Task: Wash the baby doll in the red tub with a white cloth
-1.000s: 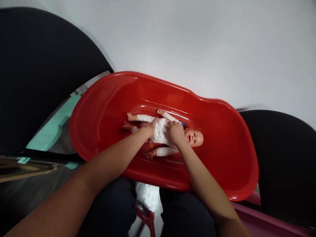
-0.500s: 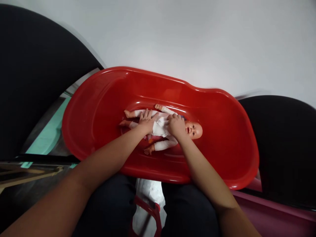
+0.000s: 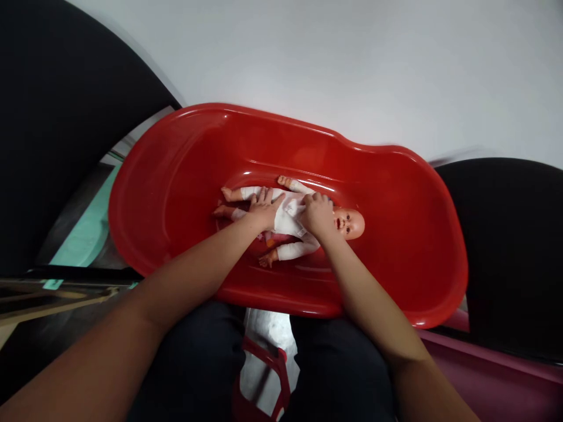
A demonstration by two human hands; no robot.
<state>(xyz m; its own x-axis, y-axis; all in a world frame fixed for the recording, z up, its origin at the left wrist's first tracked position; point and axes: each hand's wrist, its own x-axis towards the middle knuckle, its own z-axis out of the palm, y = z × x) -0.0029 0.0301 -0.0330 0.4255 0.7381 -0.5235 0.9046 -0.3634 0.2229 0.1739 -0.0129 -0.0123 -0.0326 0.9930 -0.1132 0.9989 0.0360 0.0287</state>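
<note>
A baby doll (image 3: 349, 223) in a white suit lies on its back in a red plastic tub (image 3: 176, 176), head to the right. My left hand (image 3: 263, 210) rests on the doll's hips and upper legs, fingers stretched flat. My right hand (image 3: 317, 214) is curled on the doll's chest, pinching the white suit (image 3: 288, 218) near the neck.
The tub sits across my lap against a white wall (image 3: 334, 64). Black rounded shapes (image 3: 57, 117) flank it left and right (image 3: 514, 252). A red frame and white cloth (image 3: 264, 346) show between my knees. A teal surface (image 3: 83, 234) lies at the left.
My left hand has slid from the doll's waist toward its legs and its fingers have spread flat. The view has shifted slightly; the doll stays in place.
</note>
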